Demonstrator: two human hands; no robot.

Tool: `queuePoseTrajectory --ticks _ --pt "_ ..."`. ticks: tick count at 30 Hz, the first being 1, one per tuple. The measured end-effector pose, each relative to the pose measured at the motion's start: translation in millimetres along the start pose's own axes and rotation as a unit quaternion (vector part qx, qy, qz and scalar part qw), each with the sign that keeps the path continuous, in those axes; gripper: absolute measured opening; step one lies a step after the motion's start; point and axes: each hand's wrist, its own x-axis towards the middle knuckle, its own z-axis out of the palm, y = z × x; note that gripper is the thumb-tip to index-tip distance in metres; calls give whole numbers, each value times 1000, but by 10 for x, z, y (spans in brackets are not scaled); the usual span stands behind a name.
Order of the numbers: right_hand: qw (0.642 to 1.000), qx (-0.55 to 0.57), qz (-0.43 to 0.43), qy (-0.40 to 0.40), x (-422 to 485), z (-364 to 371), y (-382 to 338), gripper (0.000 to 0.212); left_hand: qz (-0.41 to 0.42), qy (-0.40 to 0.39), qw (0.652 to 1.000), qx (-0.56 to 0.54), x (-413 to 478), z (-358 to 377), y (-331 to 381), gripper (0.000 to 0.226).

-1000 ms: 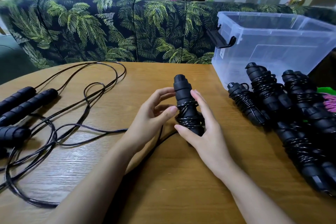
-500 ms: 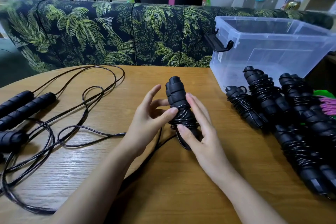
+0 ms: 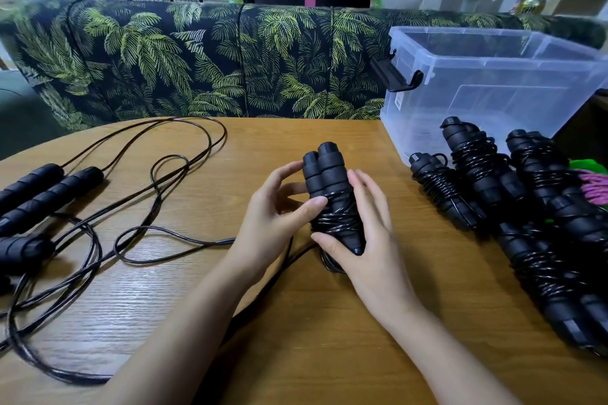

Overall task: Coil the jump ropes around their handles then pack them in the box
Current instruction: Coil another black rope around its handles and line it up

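Jump rope [image 3: 329,181], black, half-coiled on handles, gripped by left hand [image 3: 269,227], seemingly right hand [image 3: 371,246]

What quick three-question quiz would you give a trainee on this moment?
1. True or false: the box already holds coiled ropes.
2. The left hand and right hand hold: A) one bare handle; B) paired handles partly wound with rope; C) a pink rope.
3. Fill in: the finished bundles lie to the ___ of the hands.
Key: 1 false, the box looks empty; 2 B; 3 right.
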Motion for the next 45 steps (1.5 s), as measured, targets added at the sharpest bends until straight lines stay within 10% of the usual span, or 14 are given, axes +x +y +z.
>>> queuePoseTrajectory --ticks 20,37,45 --pt "999 -42 6 -16 -13 40 3 100 12 9 1000 7 -16 0 13 63" --pt "985 151 76 -34 38 -59 -20 88 -8 -17 999 -29 0 -71 108 64" --pt "995 -36 -64 68 31 13 17 66 -5 20 999 -46 -30 37 100 57"
